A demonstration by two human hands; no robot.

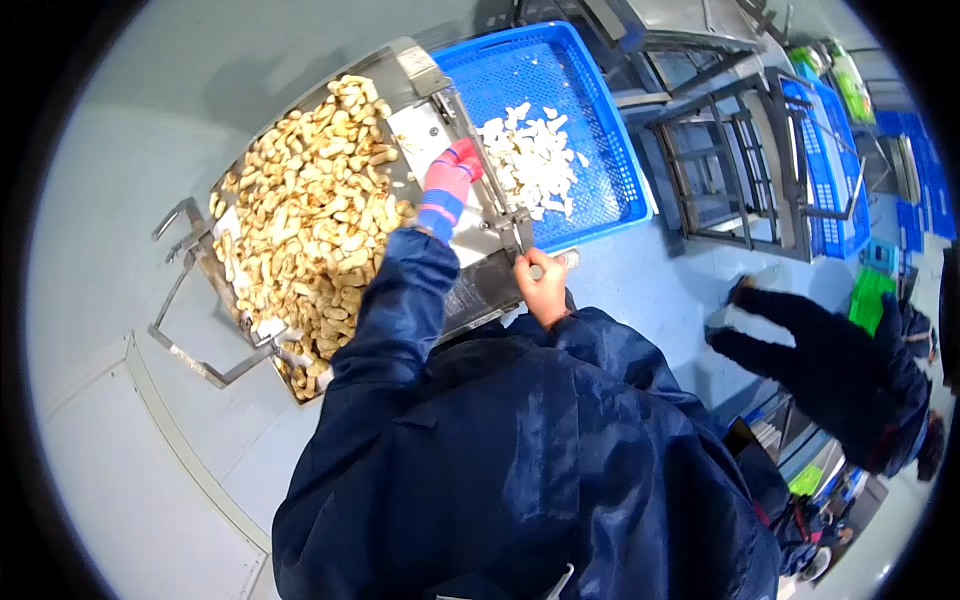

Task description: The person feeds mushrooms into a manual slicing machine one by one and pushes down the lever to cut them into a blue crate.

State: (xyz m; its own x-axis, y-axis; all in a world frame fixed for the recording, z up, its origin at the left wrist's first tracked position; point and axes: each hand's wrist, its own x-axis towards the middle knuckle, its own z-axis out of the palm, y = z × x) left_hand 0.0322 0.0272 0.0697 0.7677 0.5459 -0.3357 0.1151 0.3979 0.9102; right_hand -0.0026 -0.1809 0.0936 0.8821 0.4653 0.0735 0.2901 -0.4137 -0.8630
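My left hand (450,185), in a pink and blue striped glove, is over the metal cutting plate (415,133), its fingertips close to the long hinged blade (480,150). Its fingers are drawn together, and whatever is in them is hidden. My bare right hand (543,290) is wrapped round the lever handle (537,271) at the blade's near end. To the left of the plate lies a heap of tan, knobby mushroom-like pieces (310,190). Beyond the blade, small whitish cut pieces (530,165) lie in a blue plastic basket (632,165).
Metal bar handles (190,350) stick out at the worktop's left side. Metal frame stands (700,140) and another blue crate (835,170) stand at the upper right. A co-worker in dark clothes (840,365) is on the right, on the blue floor (650,290).
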